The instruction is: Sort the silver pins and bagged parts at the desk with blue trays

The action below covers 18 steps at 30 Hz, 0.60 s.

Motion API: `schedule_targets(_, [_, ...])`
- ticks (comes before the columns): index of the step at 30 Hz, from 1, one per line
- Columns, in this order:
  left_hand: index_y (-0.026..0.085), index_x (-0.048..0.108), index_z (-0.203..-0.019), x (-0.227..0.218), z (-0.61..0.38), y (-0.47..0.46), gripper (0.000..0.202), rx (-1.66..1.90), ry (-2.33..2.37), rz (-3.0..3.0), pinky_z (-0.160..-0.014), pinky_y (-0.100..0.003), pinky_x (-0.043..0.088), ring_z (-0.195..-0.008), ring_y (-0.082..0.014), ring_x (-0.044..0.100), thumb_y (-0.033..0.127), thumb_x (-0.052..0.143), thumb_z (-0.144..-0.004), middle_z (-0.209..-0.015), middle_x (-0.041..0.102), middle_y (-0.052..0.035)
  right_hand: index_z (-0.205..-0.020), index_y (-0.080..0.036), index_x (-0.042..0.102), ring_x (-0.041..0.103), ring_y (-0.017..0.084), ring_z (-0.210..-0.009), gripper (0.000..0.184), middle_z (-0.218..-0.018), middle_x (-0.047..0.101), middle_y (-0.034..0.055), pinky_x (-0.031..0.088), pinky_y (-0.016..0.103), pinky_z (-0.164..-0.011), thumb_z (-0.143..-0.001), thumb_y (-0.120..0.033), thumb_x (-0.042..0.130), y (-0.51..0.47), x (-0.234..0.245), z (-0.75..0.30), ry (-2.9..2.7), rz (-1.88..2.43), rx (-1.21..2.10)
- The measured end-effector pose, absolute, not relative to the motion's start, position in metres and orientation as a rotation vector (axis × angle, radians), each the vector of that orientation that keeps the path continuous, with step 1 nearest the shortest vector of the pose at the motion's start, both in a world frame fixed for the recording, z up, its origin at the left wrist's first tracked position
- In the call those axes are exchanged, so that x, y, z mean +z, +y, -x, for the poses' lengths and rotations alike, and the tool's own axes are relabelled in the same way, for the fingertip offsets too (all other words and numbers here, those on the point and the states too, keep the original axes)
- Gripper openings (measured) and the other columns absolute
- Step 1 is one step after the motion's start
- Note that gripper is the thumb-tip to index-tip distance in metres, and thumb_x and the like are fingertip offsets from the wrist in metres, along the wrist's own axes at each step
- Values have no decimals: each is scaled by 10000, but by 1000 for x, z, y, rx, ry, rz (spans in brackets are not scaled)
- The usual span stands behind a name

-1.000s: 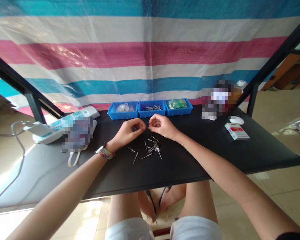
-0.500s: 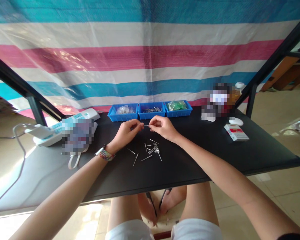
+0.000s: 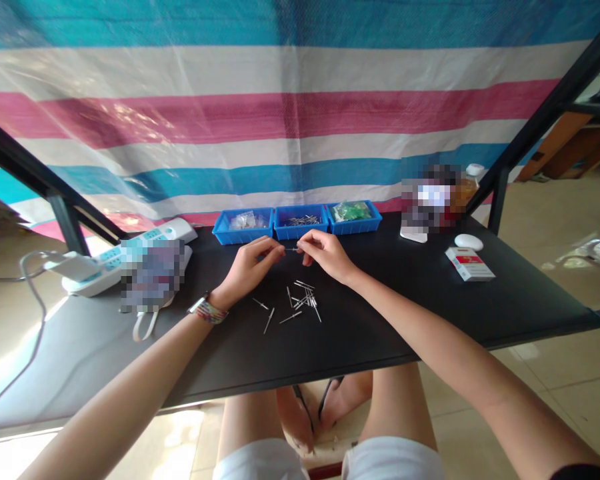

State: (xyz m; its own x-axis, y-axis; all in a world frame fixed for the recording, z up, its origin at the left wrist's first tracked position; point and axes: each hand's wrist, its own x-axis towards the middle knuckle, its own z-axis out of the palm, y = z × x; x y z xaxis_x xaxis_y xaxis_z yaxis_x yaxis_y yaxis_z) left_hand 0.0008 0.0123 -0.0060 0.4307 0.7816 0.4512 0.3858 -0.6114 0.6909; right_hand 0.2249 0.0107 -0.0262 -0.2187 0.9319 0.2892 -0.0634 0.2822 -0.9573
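Note:
A thin metal blind rivet (image 3: 291, 249) spans the small gap between my two hands, just in front of the blue bins. My left hand (image 3: 256, 265) pinches its left end between thumb and fingertips. At the other end, the thumb and index finger of my right hand (image 3: 326, 253) close on it. Below the hands, a loose pile of blind rivets (image 3: 307, 300) lies on the black table (image 3: 360, 320), with a few apart to the left. More rivets fill the middle blue bin (image 3: 301, 231). The fingertips hide parts of the held rivet.
The left blue bin (image 3: 244, 236) has clear plastic bags; the right bin (image 3: 355, 225) has a green-tinted bag. A power strip (image 3: 130, 253) and a blurred item are at left. At right are a small box (image 3: 470, 264), a white oval object (image 3: 469, 242) and a bottle (image 3: 469, 187).
Both hands stay nearly in place with the rivet between them. The right hand's fingers have shifted slightly on it. The whole view has moved a little.

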Motion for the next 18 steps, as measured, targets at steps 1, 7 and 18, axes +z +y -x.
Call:
schedule_targets(1, [192, 688, -833, -7, 0, 13, 368, 1066, 988, -2199, -747, -303, 481, -783, -185, 635, 474, 585, -1047, -827, 688, -36, -884, -194, 669, 663, 131, -586, 289, -786, 693, 0, 542, 264, -560, -839, -456, 783, 11, -26, -224, -1443, 846, 1177])
schedule_targets(7, [193, 692, -818, -7, 1, 15, 417, 1074, 1047, -2221, -759, -305, 482, -787, -192, 652, 515, 564, -1051, -829, 715, -45, -843, -194, 645, 683, 143, -653, 245, -777, 664, -17, 564, 270, -602, -722, -307, 826, 10, -24, -224, -1398, 819, 1224])
schedule_targets(18, [192, 687, -778, -4, 1, 10, 532, 973, 1061, -2192, -782, -319, 518, -779, -206, 673, 580, 472, -1071, -806, 735, -57, -828, -200, 648, 664, 144, -616, 240, -731, 666, -14, 572, 294, -610, -743, -360, 804, 12, -21, -224, -1413, 847, 1146])
